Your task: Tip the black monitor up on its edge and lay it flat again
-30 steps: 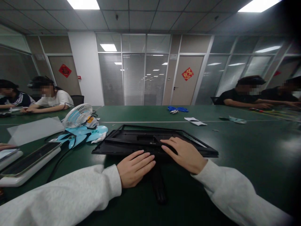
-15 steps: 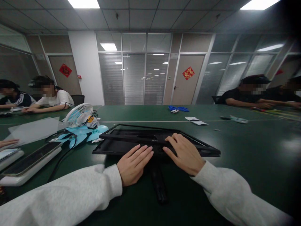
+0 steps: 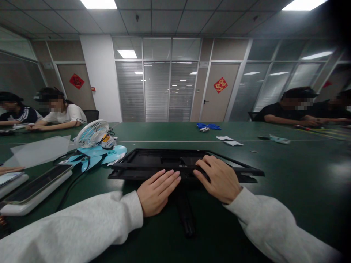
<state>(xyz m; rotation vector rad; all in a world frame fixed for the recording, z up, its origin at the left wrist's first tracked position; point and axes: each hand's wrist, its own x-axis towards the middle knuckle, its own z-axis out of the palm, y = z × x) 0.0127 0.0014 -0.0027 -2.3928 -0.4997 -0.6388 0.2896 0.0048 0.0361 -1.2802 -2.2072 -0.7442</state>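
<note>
A thin black frame (image 3: 241, 170), resembling a monitor bezel, lies over a flat black monitor shell (image 3: 131, 175) in front of me. My right hand (image 3: 219, 177) grips the frame's near rail, thumb below and fingers bent over it. At the shell's near edge rests my left hand (image 3: 157, 191), its fingers stretched out together and holding nothing. The frame sits slightly off the shell, its right corner jutting past it. A black stand-like arm (image 3: 185, 215) extends from beneath the shell toward me.
To the left are a white fan (image 3: 94, 134), light-blue fan blades (image 3: 100, 157), a dark-screened phone (image 3: 41, 182) on a white block and a translucent sheet (image 3: 38, 149). Blue gloves (image 3: 208, 126) and white papers (image 3: 233, 143) lie farther back. Other people sit around the green table (image 3: 287, 190).
The frame has swung and shifted right, its near rail now roughly parallel to the shell's edge instead of slanting across it. My right hand moved slightly right; the left hand barely moved.
</note>
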